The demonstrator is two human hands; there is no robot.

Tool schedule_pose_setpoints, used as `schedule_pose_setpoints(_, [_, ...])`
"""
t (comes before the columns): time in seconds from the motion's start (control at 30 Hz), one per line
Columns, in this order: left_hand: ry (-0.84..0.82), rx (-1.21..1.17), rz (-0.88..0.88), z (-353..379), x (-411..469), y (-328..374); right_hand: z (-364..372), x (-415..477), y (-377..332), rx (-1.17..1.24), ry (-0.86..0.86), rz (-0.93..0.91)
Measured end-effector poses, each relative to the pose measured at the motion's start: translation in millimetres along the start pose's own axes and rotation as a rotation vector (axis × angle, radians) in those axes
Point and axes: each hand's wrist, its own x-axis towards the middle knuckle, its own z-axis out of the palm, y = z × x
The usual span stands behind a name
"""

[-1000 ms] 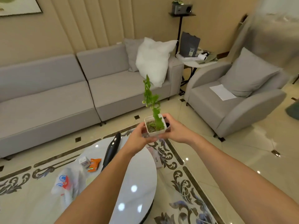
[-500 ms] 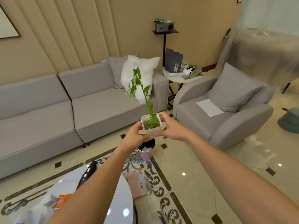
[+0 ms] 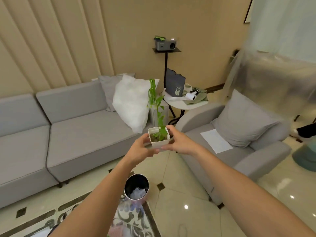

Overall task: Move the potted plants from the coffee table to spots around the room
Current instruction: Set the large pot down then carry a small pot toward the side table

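A small white square pot [image 3: 159, 139] with a tall, thin green plant [image 3: 156, 106] is being held in mid-air, above the tiled floor [image 3: 179, 199], in front of the gap between the grey sofa [image 3: 82, 127] and the grey armchair [image 3: 239, 142]. The pot is being kept upright; dark soil is being shown inside its rim, and the stem is leaning slightly left of the pot as it rises.

The pot is being gripped from both sides. The left hand [image 3: 141, 149] is being pressed against the pot's left wall, its fingers [image 3: 154, 151] curled under and around the base. The right hand [image 3: 178, 141] is being pressed to the pot's right wall, thumb at the rim, fingers wrapped beneath. Both sets of fingers are being closed on the pot.

Below the pot, on the floor, a round bin [image 3: 136, 188] with a dark inside and pale crumpled scraps is being seen, at the edge of a patterned rug [image 3: 135, 221].

Behind the pot, a white pillow [image 3: 131, 105] is being propped on the sofa's end. Behind and to the right of the pot, a small round white counter [image 3: 184, 103] is being loaded with a dark paper bag [image 3: 175, 85] and a small white device [image 3: 190, 96]. Above that, a grey projector [image 3: 165, 43] is being carried on a black stand. A sheet of paper [image 3: 215, 141] is lying on the armchair seat, right of the pot.
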Motion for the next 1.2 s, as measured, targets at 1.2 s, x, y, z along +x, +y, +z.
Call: schedule_pose_setpoints(1.2, [0.202, 0.152, -0.111, 50.8, 734.2, 52.6, -386.1, 591.1, 241.4, 0.029, -0.058, -0.071])
